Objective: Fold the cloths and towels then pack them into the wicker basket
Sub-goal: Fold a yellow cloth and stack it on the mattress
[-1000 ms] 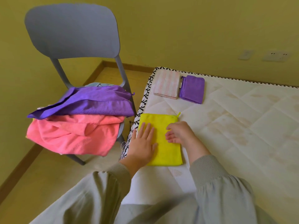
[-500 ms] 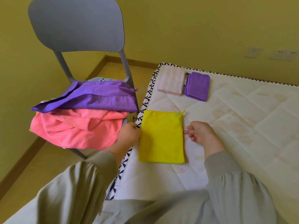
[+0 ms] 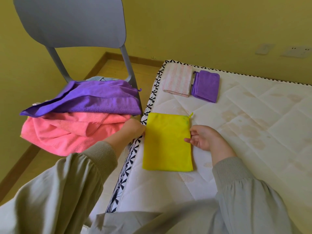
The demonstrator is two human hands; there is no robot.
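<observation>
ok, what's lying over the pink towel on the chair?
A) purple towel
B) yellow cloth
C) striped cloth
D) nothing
A: the purple towel is draped over the pink towel on the chair; the yellow cloth and the striped cloth lie on the mattress.

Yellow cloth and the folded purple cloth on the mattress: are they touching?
Apart. Head view shows bare mattress between yellow cloth and folded purple cloth.
</observation>
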